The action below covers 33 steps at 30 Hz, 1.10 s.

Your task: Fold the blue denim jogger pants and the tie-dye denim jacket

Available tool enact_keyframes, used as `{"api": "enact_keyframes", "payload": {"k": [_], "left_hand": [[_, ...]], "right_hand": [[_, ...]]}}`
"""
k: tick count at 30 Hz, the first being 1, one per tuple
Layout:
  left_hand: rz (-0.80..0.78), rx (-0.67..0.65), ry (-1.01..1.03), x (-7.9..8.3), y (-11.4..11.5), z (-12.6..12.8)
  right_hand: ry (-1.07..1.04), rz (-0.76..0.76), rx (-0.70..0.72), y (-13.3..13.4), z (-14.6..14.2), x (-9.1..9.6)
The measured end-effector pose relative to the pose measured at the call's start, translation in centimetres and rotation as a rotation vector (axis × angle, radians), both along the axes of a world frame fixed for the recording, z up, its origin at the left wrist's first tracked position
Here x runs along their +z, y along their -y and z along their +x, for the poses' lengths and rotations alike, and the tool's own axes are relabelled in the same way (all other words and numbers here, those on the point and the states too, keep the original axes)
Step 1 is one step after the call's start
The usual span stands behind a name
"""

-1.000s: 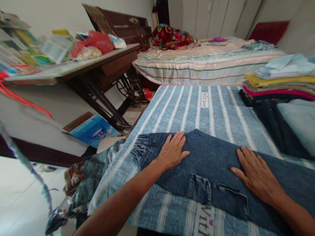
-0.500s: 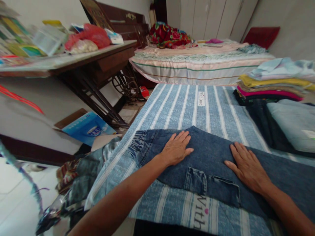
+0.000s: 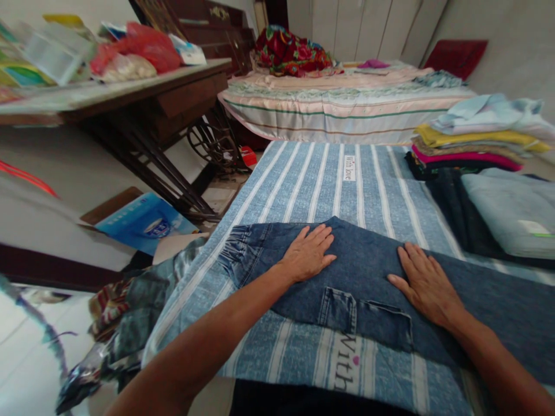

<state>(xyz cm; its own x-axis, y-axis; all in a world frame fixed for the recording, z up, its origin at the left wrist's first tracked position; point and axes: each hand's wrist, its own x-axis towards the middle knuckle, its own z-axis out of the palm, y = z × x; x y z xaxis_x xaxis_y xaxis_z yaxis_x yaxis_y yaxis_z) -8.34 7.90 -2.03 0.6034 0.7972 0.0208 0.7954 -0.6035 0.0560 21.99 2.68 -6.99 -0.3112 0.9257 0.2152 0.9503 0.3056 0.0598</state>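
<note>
A pair of dark blue jeans [image 3: 368, 277] lies flat across a blue and white striped bedsheet [image 3: 329, 185], waistband to the left and a back pocket near the front edge. My left hand [image 3: 309, 253] rests flat on the jeans close to the elastic waistband, fingers stretched out and together. My right hand [image 3: 427, 283] lies flat on the leg part further right, fingers spread. Neither hand grips the cloth.
A stack of folded clothes [image 3: 477, 141] and a folded pale blue piece [image 3: 511, 216] sit at the right. A dark wooden table [image 3: 130, 101] loaded with bags and papers stands left. A second bed [image 3: 342, 104] is behind. Crumpled garments [image 3: 130, 312] hang at the bed's left edge.
Both hands stay flat on the jeans; the right hand has slid a little left along the leg. The camera view has shifted slightly, moving the room's objects in the frame.
</note>
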Motion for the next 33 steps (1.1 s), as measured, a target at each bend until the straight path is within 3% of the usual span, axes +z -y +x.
{"api": "enact_keyframes", "payload": {"k": [3, 11, 22, 27, 33], "left_hand": [[-0.003, -0.047, -0.003, 0.1, 0.0, -0.1], [-0.034, 0.035, -0.001, -0.3, -0.7, 0.1], [0.112, 0.093, -0.062, -0.1, 0.1, 0.5], [0.102, 0.113, -0.030, -0.5, 0.0, 0.3], [0.104, 0.119, 0.000, -0.9, 0.1, 0.2]], "right_hand": [[-0.004, -0.002, -0.010, 0.0, -0.1, 0.1], [0.000, -0.010, -0.020, -0.2, -0.2, 0.1], [-0.059, -0.022, -0.034, -0.4, -0.4, -0.3], [-0.058, -0.026, -0.044, -0.4, -0.6, -0.4], [-0.101, -0.056, -0.046, -1.0, -0.9, 1.2]]}}
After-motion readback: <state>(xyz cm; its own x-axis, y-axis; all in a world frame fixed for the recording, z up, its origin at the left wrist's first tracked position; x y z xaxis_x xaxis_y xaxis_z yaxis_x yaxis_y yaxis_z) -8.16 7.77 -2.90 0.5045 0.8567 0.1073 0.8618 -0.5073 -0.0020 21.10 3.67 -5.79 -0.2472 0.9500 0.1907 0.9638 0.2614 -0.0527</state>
